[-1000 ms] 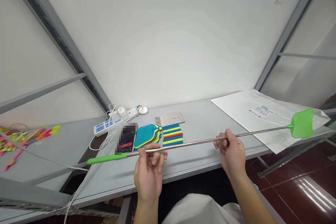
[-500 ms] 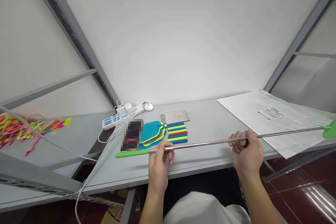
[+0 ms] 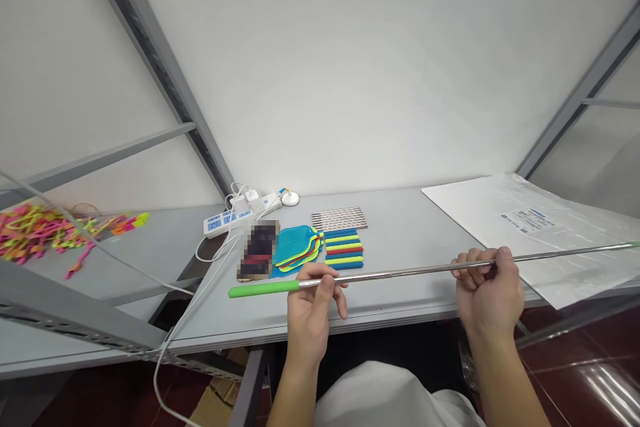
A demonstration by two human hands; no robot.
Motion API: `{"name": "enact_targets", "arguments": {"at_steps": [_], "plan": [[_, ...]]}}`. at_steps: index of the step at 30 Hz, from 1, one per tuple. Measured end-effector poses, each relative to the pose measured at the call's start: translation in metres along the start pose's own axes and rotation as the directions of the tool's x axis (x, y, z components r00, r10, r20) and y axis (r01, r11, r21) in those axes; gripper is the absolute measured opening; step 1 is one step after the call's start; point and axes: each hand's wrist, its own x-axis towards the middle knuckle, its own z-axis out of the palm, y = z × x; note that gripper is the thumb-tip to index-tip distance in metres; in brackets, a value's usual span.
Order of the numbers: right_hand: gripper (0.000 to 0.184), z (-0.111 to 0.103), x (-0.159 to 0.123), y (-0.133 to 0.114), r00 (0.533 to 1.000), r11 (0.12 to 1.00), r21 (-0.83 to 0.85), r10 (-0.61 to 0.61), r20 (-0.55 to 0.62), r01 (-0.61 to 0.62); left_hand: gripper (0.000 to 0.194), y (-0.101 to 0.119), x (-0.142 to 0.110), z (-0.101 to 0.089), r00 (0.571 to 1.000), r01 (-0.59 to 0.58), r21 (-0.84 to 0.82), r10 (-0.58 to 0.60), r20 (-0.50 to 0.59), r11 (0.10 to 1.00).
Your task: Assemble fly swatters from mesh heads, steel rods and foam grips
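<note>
Our left hand (image 3: pixel 310 313) and right hand (image 3: pixel 493 297) grasp one extended silvery metal rod (image 3: pixel 420 271), green plastic grip (image 3: pixel 265 289) fitted; multicoloured tubular grips (image 3: pixel 344 249), perforated plastic paddles (image 3: pixel 295 243), short metal rods (image 3: pixel 340 219) lie unjoined.

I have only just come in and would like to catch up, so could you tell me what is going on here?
A person holds a long metal rod, the left hand beside its green handle and the right hand farther along. Flat swatter heads, separate coloured handles and a row of silver tubes lie on the table.
</note>
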Motion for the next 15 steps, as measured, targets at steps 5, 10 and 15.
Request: {"name": "enact_targets", "arguments": {"at_steps": [5,10,15], "plan": [[0.041,-0.002,0.004,-0.002,1.0,1.0,0.015,-0.022,0.02,0.021,0.017,0.0,-0.003,0.008,0.999,-0.038,-0.037,0.039,0.01,0.999],[0.039,0.001,0.002,-0.004,0.999,0.999,-0.003,-0.033,0.043,0.033,0.015,0.003,-0.003,0.009,0.999,-0.041,-0.048,0.042,0.009,0.998],[0.035,0.01,-0.011,0.003,0.989,0.997,-0.043,0.065,0.132,-0.06,0.019,0.001,0.0,0.005,1.0,-0.02,-0.045,0.02,0.004,0.999]]}}
